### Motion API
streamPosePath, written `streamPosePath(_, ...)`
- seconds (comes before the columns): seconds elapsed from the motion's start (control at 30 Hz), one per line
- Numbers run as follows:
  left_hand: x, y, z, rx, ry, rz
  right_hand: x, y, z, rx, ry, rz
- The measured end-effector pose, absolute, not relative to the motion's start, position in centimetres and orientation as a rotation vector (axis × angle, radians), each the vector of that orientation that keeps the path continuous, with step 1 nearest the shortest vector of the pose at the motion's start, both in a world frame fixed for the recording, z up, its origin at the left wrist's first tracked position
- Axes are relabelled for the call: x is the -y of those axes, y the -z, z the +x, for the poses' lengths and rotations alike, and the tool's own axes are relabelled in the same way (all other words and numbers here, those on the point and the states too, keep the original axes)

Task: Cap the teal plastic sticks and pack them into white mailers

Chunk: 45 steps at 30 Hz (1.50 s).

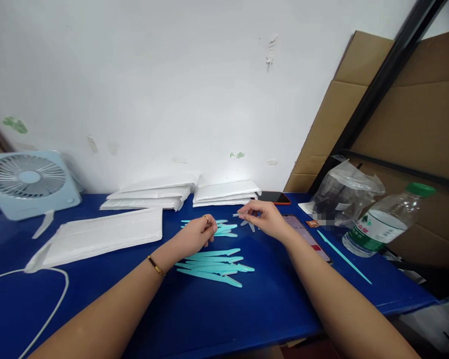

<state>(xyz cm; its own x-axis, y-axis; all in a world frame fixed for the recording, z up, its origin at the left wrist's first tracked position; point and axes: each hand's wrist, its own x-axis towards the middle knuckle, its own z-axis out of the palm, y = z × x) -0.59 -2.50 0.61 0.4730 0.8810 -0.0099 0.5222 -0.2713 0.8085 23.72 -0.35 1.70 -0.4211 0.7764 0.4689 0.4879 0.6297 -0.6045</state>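
My left hand (197, 233) is closed over the farther group of turquoise blade-like sticks (226, 230); what its fingers pinch, if anything, is too small to make out. My right hand (264, 217) pinches a small clear piece (236, 215) between thumb and fingertips, just right of that group. Several more small clear pieces (251, 226) lie on the blue table (209, 319) below the right fingers. Nearer to me, a second group of turquoise sticks (213, 267) lies roughly side by side.
White packets (226, 191) are stacked along the wall, with another white packet (108, 237) at left near a fan (30, 182) and a white cable (62, 299). Right are a phone (307, 237), a single turquoise stick (344, 257), a plastic cup (340, 194) and a bottle (381, 222).
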Motion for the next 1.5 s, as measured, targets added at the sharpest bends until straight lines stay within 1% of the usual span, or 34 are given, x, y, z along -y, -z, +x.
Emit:
streamPosePath(0.13, 1.9, -0.6, -1.1, -1.224, -0.623, 1.926, 0.6, -1.9, 23.5, 2.085, -0.507, -0.838)
streamPosePath(0.3, 1.7, -0.8, -1.5, -1.233, -0.650, 1.984, 0.8, -2.1, 23.5, 2.044, -0.561, -0.901)
streamPosePath(0.53, 1.8, -1.0, -1.3, -1.179, -0.712, 2.010, 0.7, -1.7, 23.0, 1.857, -0.972, -1.016)
streamPosePath(0.7, 2.0, -0.9, -1.0, -1.140, -0.771, 2.083, 1.0, -1.2, 21.4, 1.767, -1.161, -1.000)
streamPosePath(0.77, 2.1, -0.8, -0.8, -1.176, -0.768, 2.147, 0.9, -0.9, 21.0, 1.796, -1.176, -0.988)
streamPosePath(0.83, 2.0, -0.7, -0.7, -1.256, -0.716, 2.210, 0.6, -0.7, 21.4, 1.893, -1.047, -1.039)
streamPosePath(0.97, 1.9, -0.6, -0.8, -1.421, -0.646, 2.361, -0.5, -1.1, 24.1, 2.083, -0.401, -1.231)
streamPosePath(1.03, 2.1, -0.8, -0.8, -1.394, -0.625, 2.409, -0.9, -1.3, 25.5, 2.180, -0.210, -1.298)
streamPosePath(1.17, 3.1, -1.1, -0.7, -1.122, -0.363, 2.392, -1.4, -0.7, 26.0, 2.425, -0.071, -1.295)
streamPosePath(1.23, 3.4, -1.0, -0.5, -1.084, -0.282, 2.362, -1.5, -0.2, 25.2, 2.521, -0.016, -1.293)
streamPosePath(1.43, 3.2, -0.4, -0.4, -1.140, -0.291, 2.247, -1.5, 0.5, 22.8, 2.547, 0.195, -1.453)
streamPosePath(1.5, 3.0, -0.5, -0.3, -1.147, -0.377, 2.190, -1.4, 0.4, 22.5, 2.485, 0.163, -1.425)
